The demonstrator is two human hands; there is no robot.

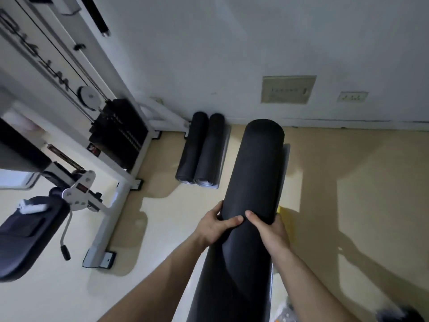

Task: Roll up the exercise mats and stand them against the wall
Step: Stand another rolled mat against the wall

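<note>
Fingers of both hands, left (214,226) and right (270,231), are wrapping the near end of a rolled mat (253,168) pointing toward the wall (232,54)

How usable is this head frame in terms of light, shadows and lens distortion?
Head view: dim, bluish light; the black mat held by the left hand and right hand shows little surface detail; hard shadows cross the floor; wide-angle bending tilts the machine frame; bottom right corner is blurred.
</note>
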